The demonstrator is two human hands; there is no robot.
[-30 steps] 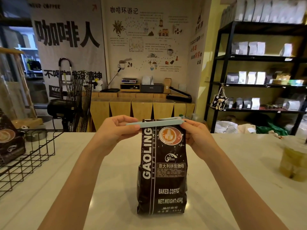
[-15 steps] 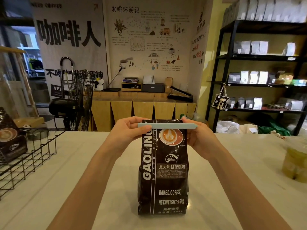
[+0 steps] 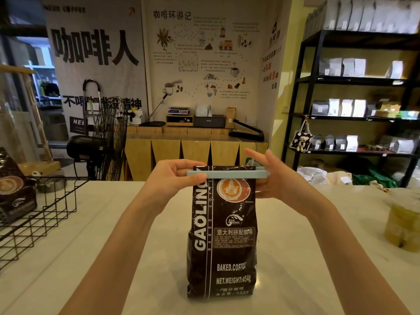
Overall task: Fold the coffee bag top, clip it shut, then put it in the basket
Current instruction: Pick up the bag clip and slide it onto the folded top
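A dark brown coffee bag (image 3: 223, 237) with white lettering stands upright on the white counter. A long pale blue clip (image 3: 229, 173) lies level across its folded top. My left hand (image 3: 172, 180) pinches the clip's left end between thumb and fingers. My right hand (image 3: 270, 176) is by the clip's right end with its fingers spread and stretched out; its palm touches the bag's upper right edge. The black wire basket (image 3: 52, 210) stands at the left edge of the counter, an arm's length from the bag.
Another brown coffee bag (image 3: 16, 189) stands in the basket's far left. A plastic cup of greenish drink (image 3: 403, 223) is at the counter's right edge. A black fan (image 3: 100, 142), a wooden counter and black shelves stand beyond.
The clip has gone from tilted to level across the bag top. My right hand's fingers have come off the clip's end and spread apart. The left hand keeps its pinch.
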